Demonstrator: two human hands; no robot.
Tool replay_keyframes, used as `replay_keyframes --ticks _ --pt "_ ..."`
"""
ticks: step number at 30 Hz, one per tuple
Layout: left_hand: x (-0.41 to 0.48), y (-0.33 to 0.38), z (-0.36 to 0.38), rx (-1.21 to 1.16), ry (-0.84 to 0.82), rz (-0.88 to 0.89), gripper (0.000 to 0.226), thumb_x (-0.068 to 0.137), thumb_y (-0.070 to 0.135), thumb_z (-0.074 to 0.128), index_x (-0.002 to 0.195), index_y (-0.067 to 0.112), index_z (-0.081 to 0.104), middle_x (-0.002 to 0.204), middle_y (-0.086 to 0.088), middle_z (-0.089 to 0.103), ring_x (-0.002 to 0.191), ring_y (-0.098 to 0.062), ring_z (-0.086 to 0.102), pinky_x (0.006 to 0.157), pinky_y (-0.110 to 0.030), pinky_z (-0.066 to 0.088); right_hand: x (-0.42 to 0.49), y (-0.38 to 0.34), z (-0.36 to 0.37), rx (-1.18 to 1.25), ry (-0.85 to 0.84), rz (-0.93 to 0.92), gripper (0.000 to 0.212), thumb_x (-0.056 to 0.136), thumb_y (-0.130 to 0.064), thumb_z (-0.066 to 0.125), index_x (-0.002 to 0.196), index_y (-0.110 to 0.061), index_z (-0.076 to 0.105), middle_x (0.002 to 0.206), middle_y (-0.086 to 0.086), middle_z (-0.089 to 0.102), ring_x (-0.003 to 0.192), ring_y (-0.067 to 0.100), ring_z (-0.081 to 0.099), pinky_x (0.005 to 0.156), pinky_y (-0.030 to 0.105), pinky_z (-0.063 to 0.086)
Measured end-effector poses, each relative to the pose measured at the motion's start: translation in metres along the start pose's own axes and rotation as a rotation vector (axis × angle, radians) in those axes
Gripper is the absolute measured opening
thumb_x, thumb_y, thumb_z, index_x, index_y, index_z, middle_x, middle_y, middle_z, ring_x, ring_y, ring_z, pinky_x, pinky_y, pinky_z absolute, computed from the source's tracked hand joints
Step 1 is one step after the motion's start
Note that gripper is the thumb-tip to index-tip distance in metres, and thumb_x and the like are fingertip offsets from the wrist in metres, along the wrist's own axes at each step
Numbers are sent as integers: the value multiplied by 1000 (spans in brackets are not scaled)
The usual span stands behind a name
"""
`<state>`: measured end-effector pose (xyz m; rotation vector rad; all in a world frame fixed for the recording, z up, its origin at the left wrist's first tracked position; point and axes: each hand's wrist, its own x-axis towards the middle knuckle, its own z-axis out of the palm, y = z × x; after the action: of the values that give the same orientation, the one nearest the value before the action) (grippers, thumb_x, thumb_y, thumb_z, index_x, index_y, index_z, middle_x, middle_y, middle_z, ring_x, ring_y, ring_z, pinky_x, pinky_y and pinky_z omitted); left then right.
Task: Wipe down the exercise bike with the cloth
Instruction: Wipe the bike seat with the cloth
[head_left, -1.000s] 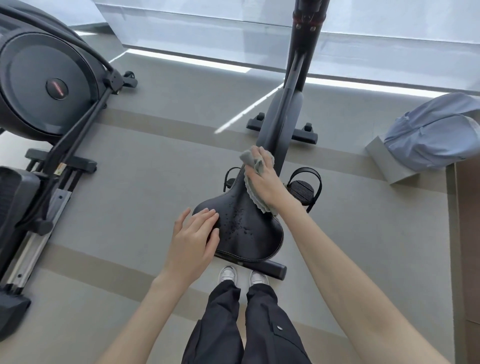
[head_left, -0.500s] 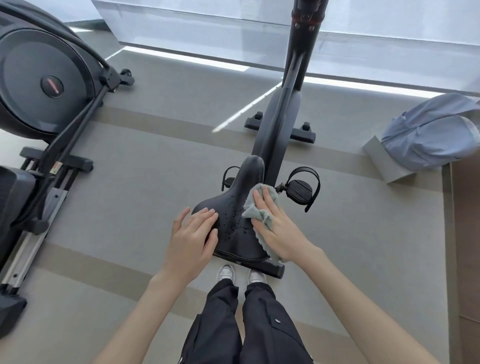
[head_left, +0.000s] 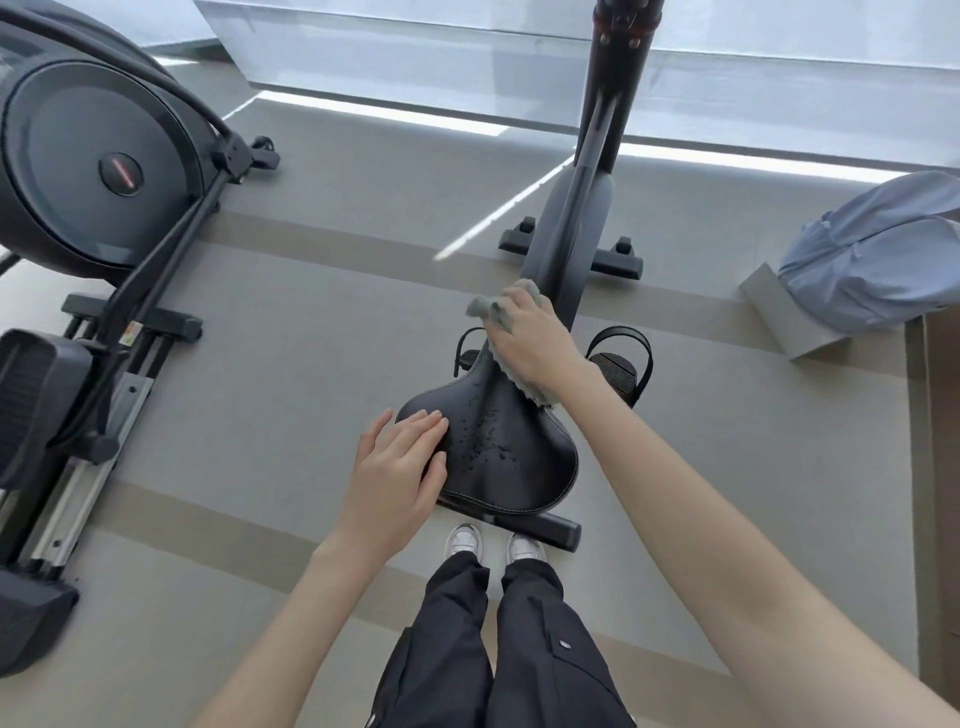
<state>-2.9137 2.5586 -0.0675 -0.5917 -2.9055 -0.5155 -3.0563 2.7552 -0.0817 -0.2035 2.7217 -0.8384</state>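
Note:
The black exercise bike (head_left: 587, 197) stands in front of me, its black saddle (head_left: 511, 457) just below my hands and speckled with small droplets. My right hand (head_left: 535, 343) presses a grey-green cloth (head_left: 480, 306) onto the narrow nose of the saddle, and the cloth's edge sticks out under my wrist. My left hand (head_left: 400, 473) lies flat on the saddle's left rear side with the fingers together. The right pedal (head_left: 621, 369) with its strap shows beside my right wrist.
A black elliptical trainer (head_left: 98, 171) with rails fills the left side. At the right, a light blue backpack (head_left: 878, 260) rests on a grey wedge. My legs in dark trousers and white shoes (head_left: 465, 540) stand behind the bike's rear foot bar (head_left: 550, 530). Grey carpet surrounds everything.
My right hand slid the cloth from the saddle's nose back to its right rear, then forward to the nose again. My left hand stayed on the saddle's left side.

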Motion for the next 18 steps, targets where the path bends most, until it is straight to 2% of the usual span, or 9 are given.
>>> replay_keyframes --ticks 1,3,5,9,12,14,16,18 --pt "-1 -1 0 7 -6 4 39 95 23 43 117 3 68 120 -5 68 119 -14 53 112 -39 26 -13 2 8 -59 39 -72 40 101 -34 33 129 -14 52 147 7 38 139 34 19 115 39 12" --pt "-1 -1 0 20 -21 10 40 95 23 43 118 3 67 122 -5 67 121 -16 52 111 -40 28 -43 2 18 -90 67 -213 50 99 -40 30 141 -16 44 154 2 29 146 29 -2 118 40 -8" --pt "-2 -2 0 26 -30 9 40 95 23 43 121 3 66 125 -6 65 124 -17 52 111 -41 29 -72 3 25 -124 39 -300 58 96 -45 24 145 -18 37 155 -2 25 144 20 -8 117 35 -15" --pt "-12 0 -4 28 -4 -30 41 97 22 42 125 2 63 129 -7 63 125 -19 53 111 -42 31 -103 9 28 -266 7 -418 58 97 -46 24 148 -18 31 155 -3 23 146 22 8 117 38 -2" --pt "-23 2 -4 42 40 -56 40 96 21 43 123 1 65 127 -7 64 122 -18 53 111 -43 31 -73 9 19 -339 -33 -368 62 95 -50 14 150 -24 22 157 -7 14 146 17 -4 116 38 -12" --pt "-29 5 -3 62 66 -76 39 95 21 45 120 1 66 124 -8 65 120 -18 54 110 -43 32 -37 5 15 -403 -40 -281 60 95 -50 13 148 -26 28 157 -5 21 147 20 -3 115 42 -15" --pt "-34 7 -2 83 76 -100 39 95 22 45 119 1 67 123 -8 66 119 -19 56 110 -44 32 -3 -5 7 -461 -66 -195 54 98 -46 19 137 -21 47 146 -1 40 140 27 18 116 47 -3" --pt "-37 8 -1 102 77 -108 38 95 22 45 118 1 68 123 -8 66 116 -21 60 109 -45 32 18 -16 0 -525 -128 -135 54 98 -44 20 124 -15 59 131 4 54 125 28 38 111 45 19"
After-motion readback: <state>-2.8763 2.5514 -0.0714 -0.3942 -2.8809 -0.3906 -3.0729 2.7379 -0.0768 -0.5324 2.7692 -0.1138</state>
